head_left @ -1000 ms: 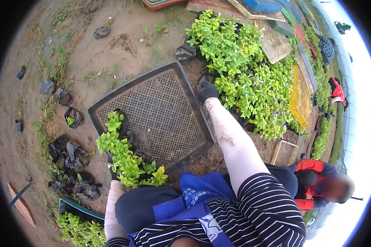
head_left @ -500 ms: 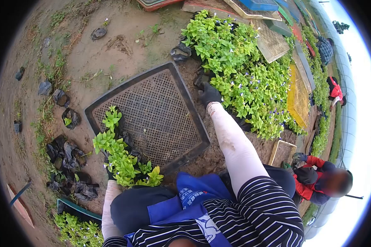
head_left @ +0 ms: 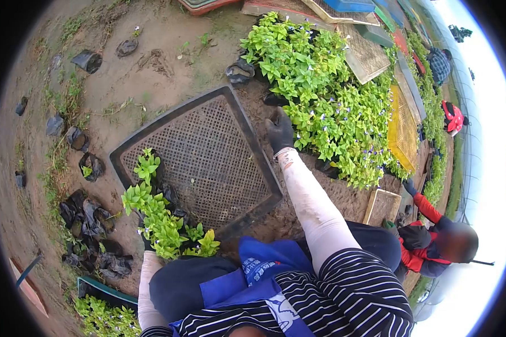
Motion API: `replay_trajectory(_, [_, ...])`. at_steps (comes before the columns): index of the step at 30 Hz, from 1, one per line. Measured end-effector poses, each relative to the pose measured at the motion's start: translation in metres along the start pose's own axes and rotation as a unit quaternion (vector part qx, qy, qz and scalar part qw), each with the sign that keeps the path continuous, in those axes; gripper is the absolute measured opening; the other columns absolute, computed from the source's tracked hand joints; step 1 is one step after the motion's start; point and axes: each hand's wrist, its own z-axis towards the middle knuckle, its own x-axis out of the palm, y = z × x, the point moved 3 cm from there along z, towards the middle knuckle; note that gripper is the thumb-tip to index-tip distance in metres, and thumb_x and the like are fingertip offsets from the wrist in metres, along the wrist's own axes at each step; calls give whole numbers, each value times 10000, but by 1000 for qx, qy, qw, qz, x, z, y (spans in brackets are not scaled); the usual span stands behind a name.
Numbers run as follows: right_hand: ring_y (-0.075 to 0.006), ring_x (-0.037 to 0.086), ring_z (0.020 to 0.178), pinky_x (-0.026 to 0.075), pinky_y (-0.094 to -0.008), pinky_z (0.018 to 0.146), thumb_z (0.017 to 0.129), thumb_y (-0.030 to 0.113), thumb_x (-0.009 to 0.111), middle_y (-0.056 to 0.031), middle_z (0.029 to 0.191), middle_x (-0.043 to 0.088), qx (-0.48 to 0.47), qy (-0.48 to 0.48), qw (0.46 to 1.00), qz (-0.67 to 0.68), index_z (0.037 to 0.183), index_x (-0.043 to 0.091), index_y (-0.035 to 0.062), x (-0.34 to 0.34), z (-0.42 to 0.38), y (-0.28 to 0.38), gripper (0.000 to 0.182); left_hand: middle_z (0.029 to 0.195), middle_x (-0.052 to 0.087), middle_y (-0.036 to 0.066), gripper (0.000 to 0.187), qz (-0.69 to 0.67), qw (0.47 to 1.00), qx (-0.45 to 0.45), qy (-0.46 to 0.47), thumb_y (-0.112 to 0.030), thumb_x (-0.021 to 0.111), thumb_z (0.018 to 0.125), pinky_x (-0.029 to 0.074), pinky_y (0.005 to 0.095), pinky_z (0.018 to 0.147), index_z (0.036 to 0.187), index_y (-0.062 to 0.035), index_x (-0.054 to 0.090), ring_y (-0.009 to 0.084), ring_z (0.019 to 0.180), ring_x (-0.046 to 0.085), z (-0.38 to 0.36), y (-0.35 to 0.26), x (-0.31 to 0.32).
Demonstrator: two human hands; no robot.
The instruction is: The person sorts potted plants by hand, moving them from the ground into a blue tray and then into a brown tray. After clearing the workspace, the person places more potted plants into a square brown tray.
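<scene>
My right hand (head_left: 279, 132), in a dark glove, is at the left edge of a dense block of flowering seedlings (head_left: 315, 95) in black pots. Its fingers are apart with nothing seen between them, just below a black pot (head_left: 274, 99) at the block's edge. My left hand (head_left: 147, 241) is at the lower left side of a black mesh tray (head_left: 208, 151), its fingers hidden behind leaves. A row of leafy potted seedlings (head_left: 163, 224) stands along that side of the tray, close against this hand.
Discarded black pots (head_left: 95, 216) lie heaped on the muddy ground at left, with a loose pot (head_left: 87, 60) farther up. A yellow tray (head_left: 402, 132) leans by the seedlings. To the right, a co-worker (head_left: 427, 238) crouches near a small tray (head_left: 382, 208); other people work beyond.
A black pot now shows at the upper left where none was before. My right hand has shifted slightly left, its fingers apart. The co-worker's arm now reaches out toward the seedlings.
</scene>
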Motion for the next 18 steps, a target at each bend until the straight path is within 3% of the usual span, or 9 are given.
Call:
replay_trajectory(2, [-330,606,935,477,-404,830,732,175,700,-192,1067,614,-69,-80,986,-129,1336,410,52,-16,2,-7,681,1328,468,115,563,-1,1000,-2,-2,-449,330,969,404,411,992,1365,-51,375,275,1162,488,0,-1,-1])
replay_trajectory(3, [-381,589,970,456,-440,853,747,207,677,-220,1092,599,52,19,994,-89,1374,353,83,-16,6,-9,717,1329,468,115,563,0,1000,-2,-2,-449,329,969,404,411,993,1365,-51,374,275,1163,488,1,-1,-1])
replay_trajectory(6, [-405,582,962,450,-454,841,772,195,628,-240,1043,605,58,64,977,-196,1380,339,108,8,26,-19,679,1331,466,114,563,1,1000,-2,0,-448,327,969,403,412,994,1367,-52,372,276,1164,487,1,-1,2])
replay_trajectory(8, [-418,589,928,451,-471,828,776,169,541,-243,988,627,68,45,994,-75,1303,415,100,7,45,-6,546,1332,465,113,562,0,1000,-4,1,-448,326,970,402,413,994,1368,-53,371,276,1165,486,-1,-1,4])
replay_trajectory(10, [-410,594,926,456,-470,826,762,208,579,-238,968,634,138,36,982,-124,1250,460,89,10,64,3,517,1334,464,113,562,-5,1000,-3,-2,-447,324,970,402,413,995,1369,-54,370,277,1166,485,-1,2,4])
replay_trajectory(11, [-428,583,930,459,-475,807,732,227,622,-264,923,628,109,6,986,-124,1131,554,45,20,68,-12,444,1335,463,112,562,-6,1000,-2,-1,-447,324,970,401,414,995,1369,-54,369,277,1167,485,-2,1,5])
replay_trajectory(14, [-442,603,803,477,-484,740,724,255,591,-245,810,637,1,39,983,-180,973,602,44,32,79,-51,327,1337,462,111,561,-14,1000,-1,9,-446,322,971,400,415,996,1371,-55,368,277,1168,483,1,2,9])
replay_trajectory(17, [-345,634,719,492,-407,658,738,199,651,-198,778,648,114,95,985,85,889,634,24,36,81,-42,232,1339,460,110,561,-34,999,6,26,-446,320,971,399,416,997,1372,-57,366,278,1170,482,-3,2,11])
replay_trajectory(18, [-307,641,694,491,-379,634,748,170,663,-178,769,651,120,122,971,164,891,631,19,15,70,7,210,1340,459,110,561,-42,999,7,30,-445,319,971,399,416,997,1373,-57,365,278,1170,482,-5,2,12])
